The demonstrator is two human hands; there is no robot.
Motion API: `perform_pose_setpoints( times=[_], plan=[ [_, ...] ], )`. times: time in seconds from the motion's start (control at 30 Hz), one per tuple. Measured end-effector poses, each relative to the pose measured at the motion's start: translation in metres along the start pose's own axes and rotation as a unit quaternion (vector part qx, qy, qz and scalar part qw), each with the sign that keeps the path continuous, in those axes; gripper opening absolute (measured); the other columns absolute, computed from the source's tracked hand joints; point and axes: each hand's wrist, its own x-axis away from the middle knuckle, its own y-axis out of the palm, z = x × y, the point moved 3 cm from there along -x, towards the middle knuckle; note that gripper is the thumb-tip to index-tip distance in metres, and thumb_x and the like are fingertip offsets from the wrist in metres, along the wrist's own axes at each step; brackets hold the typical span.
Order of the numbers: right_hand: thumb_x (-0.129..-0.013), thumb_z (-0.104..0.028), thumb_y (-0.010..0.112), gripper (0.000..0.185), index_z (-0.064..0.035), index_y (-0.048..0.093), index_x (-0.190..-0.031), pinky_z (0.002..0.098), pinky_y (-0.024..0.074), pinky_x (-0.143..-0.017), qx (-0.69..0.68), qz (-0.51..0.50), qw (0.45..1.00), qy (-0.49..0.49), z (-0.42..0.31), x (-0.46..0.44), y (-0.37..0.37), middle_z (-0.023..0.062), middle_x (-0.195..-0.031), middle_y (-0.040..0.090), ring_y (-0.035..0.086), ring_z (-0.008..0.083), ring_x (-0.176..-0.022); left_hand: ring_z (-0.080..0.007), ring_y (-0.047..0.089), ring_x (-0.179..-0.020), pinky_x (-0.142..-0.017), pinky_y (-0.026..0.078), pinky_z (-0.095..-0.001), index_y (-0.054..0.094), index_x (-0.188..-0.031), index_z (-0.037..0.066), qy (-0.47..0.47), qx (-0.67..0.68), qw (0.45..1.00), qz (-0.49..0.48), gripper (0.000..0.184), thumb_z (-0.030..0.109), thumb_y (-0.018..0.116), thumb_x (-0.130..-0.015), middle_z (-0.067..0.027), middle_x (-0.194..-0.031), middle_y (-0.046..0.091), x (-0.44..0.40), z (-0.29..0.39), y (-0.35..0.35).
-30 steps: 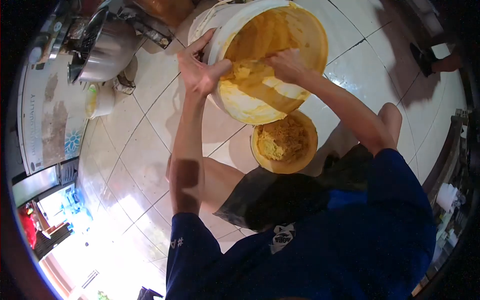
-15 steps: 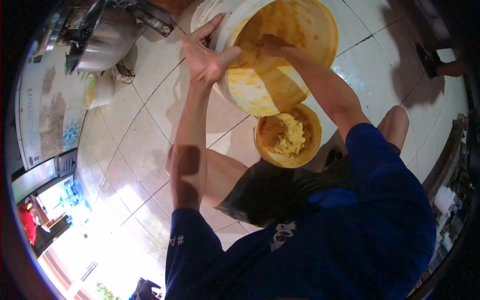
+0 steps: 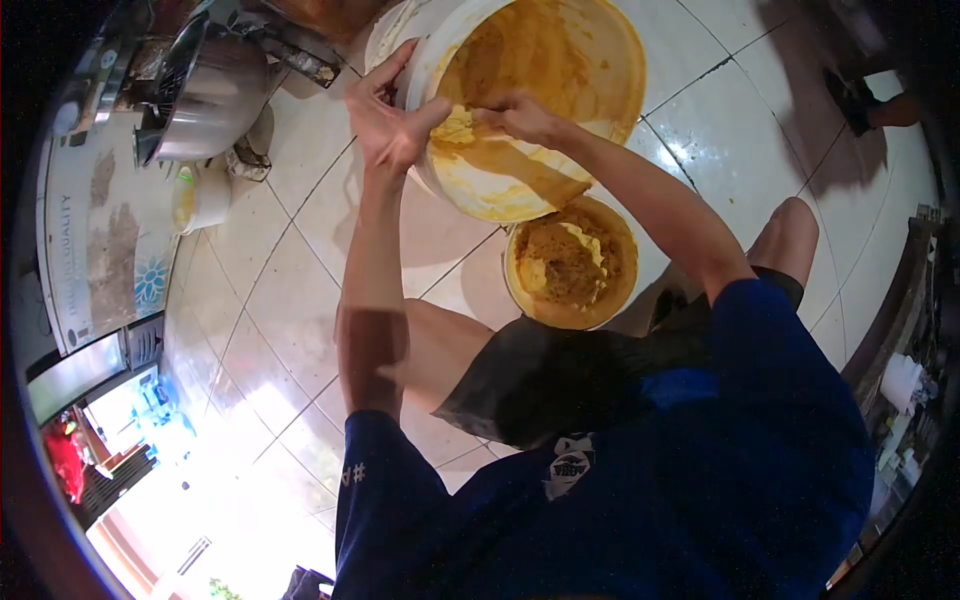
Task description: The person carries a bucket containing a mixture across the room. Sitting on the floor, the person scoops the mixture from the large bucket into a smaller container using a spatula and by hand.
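Note:
A large white tub (image 3: 640, 60), smeared inside with yellow-orange paste, is tilted with its mouth towards me. My left hand (image 3: 392, 125) grips its left side, thumb at the rim and fingers around the outside. Inside the mouth, my right hand (image 3: 522, 120) has its fingers closed near the left wall. Against its fingertips is a pale yellow lump of paste (image 3: 455, 127); whether a tool is under it I cannot tell. Just below the tub, a smaller round bucket (image 3: 628, 285) stands between my legs. Crumbly yellow and brown dough-like mix (image 3: 570, 262) lies in it.
A steel mixing bowl (image 3: 215, 100) on a machine stands at upper left, beside a small white bucket (image 3: 208, 200) and a stained white box (image 3: 110, 230). A person's foot (image 3: 850, 105) is at upper right. Tiled floor (image 3: 290, 290) spreads around.
My right hand has drawn back towards me and slightly left inside the tub, bringing the yellow lump into view. More brown mix shows in the smaller bucket. My left hand keeps its grip.

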Motion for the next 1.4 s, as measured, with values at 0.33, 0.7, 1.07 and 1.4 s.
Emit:
perform_pose_setpoints(
  times=[0.33,0.7,1.07,1.4],
  plan=[
    [-0.091,-0.012,0.065,0.030,0.0003,0.065,-0.119,0.0282,0.0514,-0.072,0.184,0.121,0.971,-0.089,-0.109,0.224,-0.070,0.0114,-0.088,0.071,0.066,0.0156,-0.078,-0.0256,0.061,-0.112,-0.101,0.046,-0.0368,0.053,-0.128,-0.015,0.027,-0.021,0.999,0.011,0.070,0.004,0.069,-0.063,-0.0212,-0.122,0.062,0.009,-0.024,-0.035],
    [-0.071,-0.006,0.065,0.059,-0.0117,0.058,-0.130,0.0393,0.0547,-0.059,0.643,0.085,0.756,-0.089,0.022,0.285,0.000,0.0080,-0.086,0.062,0.064,0.0239,-0.069,-0.0265,0.065,-0.103,-0.090,0.051,-0.0403,0.056,-0.128,-0.010,0.084,0.007,0.996,-0.007,0.101,0.059,0.086,-0.061,-0.0222,-0.118,0.065,0.008,-0.020,-0.014],
    [-0.092,-0.013,0.061,0.024,0.0015,0.069,-0.108,0.0357,0.0521,-0.075,0.007,0.250,0.968,0.018,-0.056,0.254,-0.011,0.0224,-0.097,0.068,0.068,0.0347,-0.087,-0.0241,0.062,-0.108,-0.098,0.047,-0.0336,0.054,-0.123,-0.019,0.013,-0.005,1.000,0.022,0.069,0.001,0.070,-0.059,-0.0221,-0.117,0.064,0.016,-0.003,-0.009],
    [-0.088,-0.013,0.053,0.027,-0.0138,0.069,-0.109,0.0465,0.0529,-0.076,0.438,0.213,0.870,-0.081,0.052,-0.119,-0.067,0.0139,-0.092,0.071,0.068,0.0332,-0.083,-0.0260,0.061,-0.112,-0.101,0.044,-0.0345,0.050,-0.125,-0.022,0.013,0.030,0.999,0.011,0.070,-0.001,0.064,-0.060,-0.0243,-0.120,0.062,0.019,-0.008,-0.015]
  ],
)
